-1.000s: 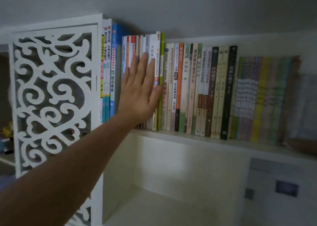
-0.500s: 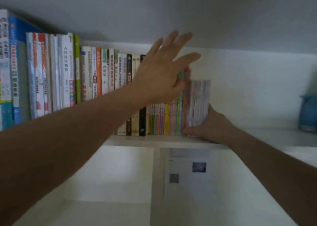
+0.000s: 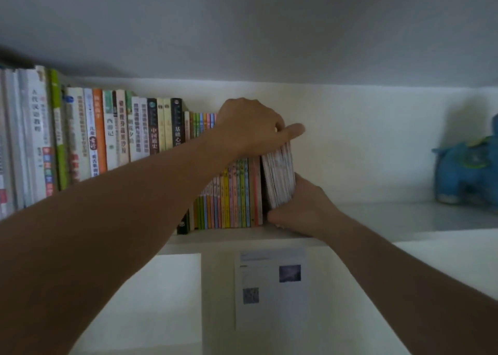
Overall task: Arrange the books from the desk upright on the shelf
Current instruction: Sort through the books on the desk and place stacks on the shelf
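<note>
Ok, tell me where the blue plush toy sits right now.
In the head view, the blue plush toy sits at the far right of the white shelf, apart from the upright row of books and both hands.

Both hands grip a bundle of thin books (image 3: pixel 279 176) at the row's right end on the shelf (image 3: pixel 404 217): left hand (image 3: pixel 250 128) on top, right hand (image 3: pixel 301 209) at the bottom.

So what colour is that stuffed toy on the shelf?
Blue; the stuffed toy shows at the head view's right edge.
</note>
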A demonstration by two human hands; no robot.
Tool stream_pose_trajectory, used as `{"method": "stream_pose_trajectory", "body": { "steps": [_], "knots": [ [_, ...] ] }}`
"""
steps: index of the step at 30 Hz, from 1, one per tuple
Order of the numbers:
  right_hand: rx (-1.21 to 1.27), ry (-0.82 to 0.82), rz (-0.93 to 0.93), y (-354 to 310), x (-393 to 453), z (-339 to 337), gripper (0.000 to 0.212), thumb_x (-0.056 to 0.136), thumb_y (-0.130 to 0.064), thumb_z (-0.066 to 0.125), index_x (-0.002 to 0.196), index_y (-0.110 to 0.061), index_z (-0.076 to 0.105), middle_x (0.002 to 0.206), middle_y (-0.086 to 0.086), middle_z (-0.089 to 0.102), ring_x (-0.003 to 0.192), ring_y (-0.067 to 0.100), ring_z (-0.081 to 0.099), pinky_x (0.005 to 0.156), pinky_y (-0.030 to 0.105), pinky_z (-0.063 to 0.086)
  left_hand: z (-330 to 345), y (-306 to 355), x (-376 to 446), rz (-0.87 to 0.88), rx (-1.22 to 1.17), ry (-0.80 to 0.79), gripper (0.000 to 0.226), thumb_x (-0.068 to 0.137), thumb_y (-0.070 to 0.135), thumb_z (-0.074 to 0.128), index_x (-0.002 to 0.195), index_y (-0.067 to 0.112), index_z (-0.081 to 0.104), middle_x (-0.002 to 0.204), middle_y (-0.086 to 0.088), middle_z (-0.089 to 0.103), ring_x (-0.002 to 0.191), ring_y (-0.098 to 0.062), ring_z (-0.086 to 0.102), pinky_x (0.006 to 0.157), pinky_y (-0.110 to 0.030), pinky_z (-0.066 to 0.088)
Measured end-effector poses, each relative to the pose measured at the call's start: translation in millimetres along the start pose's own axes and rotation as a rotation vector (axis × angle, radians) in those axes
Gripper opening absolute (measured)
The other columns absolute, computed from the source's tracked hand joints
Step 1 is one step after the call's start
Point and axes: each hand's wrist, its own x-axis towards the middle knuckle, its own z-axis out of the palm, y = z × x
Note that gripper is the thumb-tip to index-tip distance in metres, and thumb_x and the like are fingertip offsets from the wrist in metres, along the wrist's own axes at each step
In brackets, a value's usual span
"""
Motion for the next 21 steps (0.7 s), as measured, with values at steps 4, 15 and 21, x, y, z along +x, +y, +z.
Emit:
{"method": "stream_pose_trajectory", "body": {
  "steps": [4,15,21],
  "knots": [
    [0.127,0.006,0.024,3.3,2.5,2.6,0.044,0.071,-0.020,0.084,0.102,-0.033,0.056,0.087,-0.008,0.068,0.069,0.000,0.065,0.049,0.007,0.043,0.7,-1.3,-4.2,0.053,0.033,0.027,0.074,0.091,0.084,0.017,0.113,0.044,0.076,0.089,0.010,0.069,0.083,-0.015,0.061,0.069,-0.032,0.040],
    [0.153,-0.073,0.121,13.3,5.3,2.3,0.053,0.054,-0.036,0.079,0.104,-0.024,0.065,0.088,0.003,0.072,0.081,0.020,0.071,0.072,0.041,0.063,1.7,13.1,-22.7,-0.001,0.177,0.002,0.094,0.092,0.072,-0.004,0.107,0.031,0.079,0.101,-0.002,0.068,0.115,-0.029,0.055,0.113,-0.054,0.032],
    [0.014,0.110,0.110,10.7,-9.9,1.6,0.080,0.062,-0.046,0.086,0.127,-0.028,0.045,0.101,-0.002,0.065,0.085,0.015,0.066,0.067,0.034,0.058,0.4,11.7,-27.1,0.036,0.130,-0.042,0.099,0.088,0.081,-0.003,0.115,0.028,0.076,0.108,-0.002,0.067,0.121,-0.031,0.050,0.114,-0.057,0.028]
  ]
}}
